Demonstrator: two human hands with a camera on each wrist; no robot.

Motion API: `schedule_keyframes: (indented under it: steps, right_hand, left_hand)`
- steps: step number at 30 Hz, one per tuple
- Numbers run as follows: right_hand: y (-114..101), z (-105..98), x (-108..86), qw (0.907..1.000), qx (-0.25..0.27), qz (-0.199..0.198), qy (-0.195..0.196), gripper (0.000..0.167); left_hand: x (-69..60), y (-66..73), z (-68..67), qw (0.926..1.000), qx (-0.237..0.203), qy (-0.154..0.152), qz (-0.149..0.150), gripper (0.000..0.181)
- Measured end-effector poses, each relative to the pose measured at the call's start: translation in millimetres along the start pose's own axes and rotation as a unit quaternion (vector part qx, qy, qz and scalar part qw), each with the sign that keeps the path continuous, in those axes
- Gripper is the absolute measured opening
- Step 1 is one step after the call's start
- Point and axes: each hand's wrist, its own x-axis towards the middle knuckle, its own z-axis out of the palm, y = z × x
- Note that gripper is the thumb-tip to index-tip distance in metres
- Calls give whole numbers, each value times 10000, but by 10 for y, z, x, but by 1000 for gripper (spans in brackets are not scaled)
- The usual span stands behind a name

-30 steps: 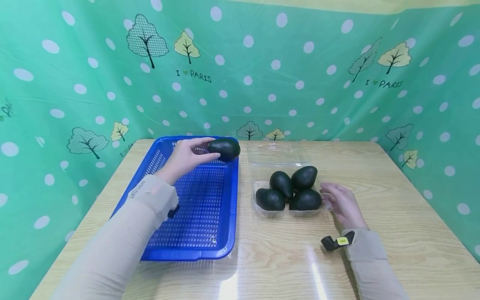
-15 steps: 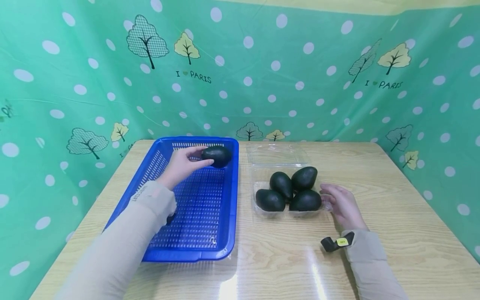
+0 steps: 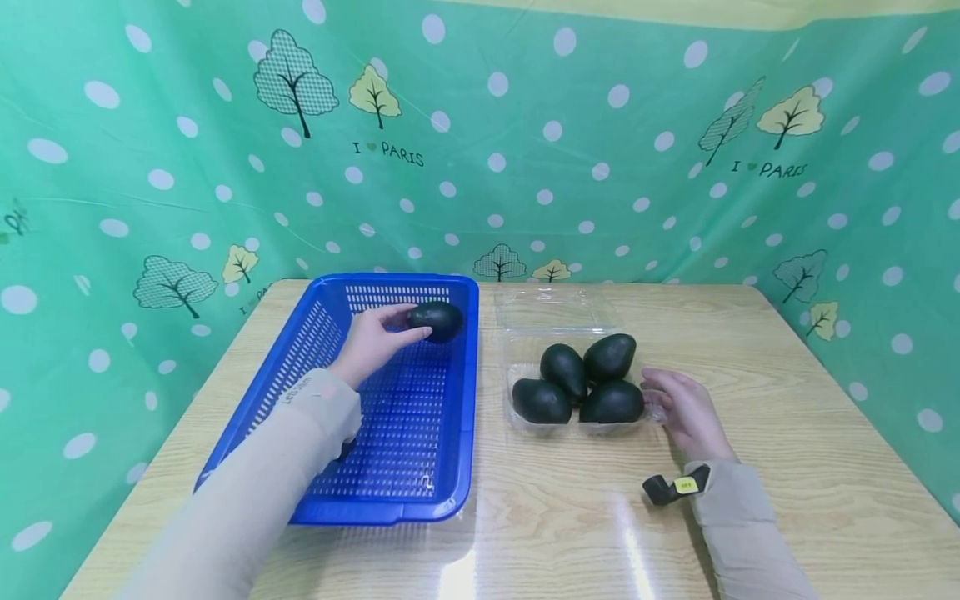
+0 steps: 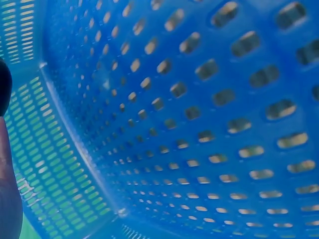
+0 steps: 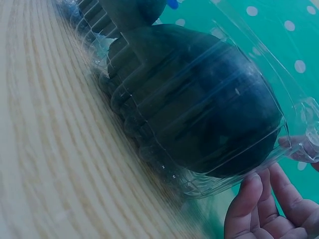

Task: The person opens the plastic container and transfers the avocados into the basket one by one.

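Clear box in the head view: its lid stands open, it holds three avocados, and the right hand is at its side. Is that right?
Not quite: the clear box holds four avocados, not three, as the head view shows. The open lid and the right hand at the box's side are as you say.

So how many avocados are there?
5 visible: one avocado in the left hand, over the blue basket; four avocados in the clear box, two behind, two in front. The left sleeve may hide more.
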Motion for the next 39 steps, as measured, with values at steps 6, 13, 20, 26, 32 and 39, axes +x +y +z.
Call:
schedule_keyframes:
  steps: [6, 13, 20, 26, 32, 39]
  right_hand:
    - [14, -8, 5, 9999, 101, -17, -44, 7]
    - [24, -24, 6, 9998, 177, 3, -95, 9]
    - [28, -19, 4, 9998, 179, -11, -98, 8]
    - [23, -14, 8, 9998, 189, -10, -94, 8]
    - [47, -7, 30, 9987, 401, -138, -270, 13]
    - [85, -27, 60, 9957, 486, -415, -669, 22]
  left_hand:
    - [13, -67, 18, 10000, 47, -17, -36, 55]
    - [44, -166, -21, 9990, 266, -181, -310, 56]
    - [36, -189, -30, 9978, 384, -359, -410, 59]
    - [43, -197, -41, 9970, 477, -397, -469, 61]
    - [36, -216, -67, 9933, 874, -518, -549, 62]
    - [33, -196, -84, 9920, 1060, -523, -435, 60]
